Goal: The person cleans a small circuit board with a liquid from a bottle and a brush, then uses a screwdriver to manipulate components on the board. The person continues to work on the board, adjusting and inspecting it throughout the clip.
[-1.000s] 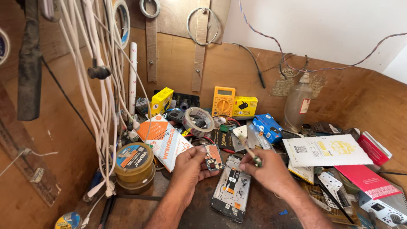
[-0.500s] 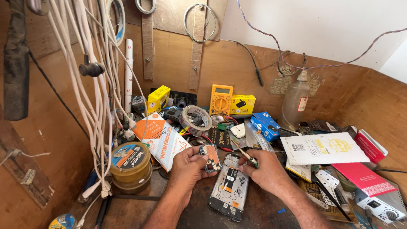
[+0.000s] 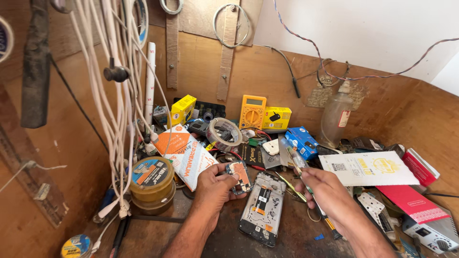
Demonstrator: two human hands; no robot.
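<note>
My left hand holds a small circuit board with an orange patch, just above the bench. An opened phone body lies face-up between my hands, its inner parts showing. My right hand grips a thin screwdriver with a clear handle; its shaft runs through the fist and its dark tip pokes out near my wrist. The right hand sits to the right of the phone body, apart from it.
Clutter crowds the back of the wooden bench: a yellow multimeter, tape roll, yellow boxes, a blue box, a plastic bottle. A round tin stands left. White cables hang down. Red and white packages lie right.
My right hand has moved right and away from the board, taking up the screwdriver. My left hand still holds the circuit board in about the same place.
</note>
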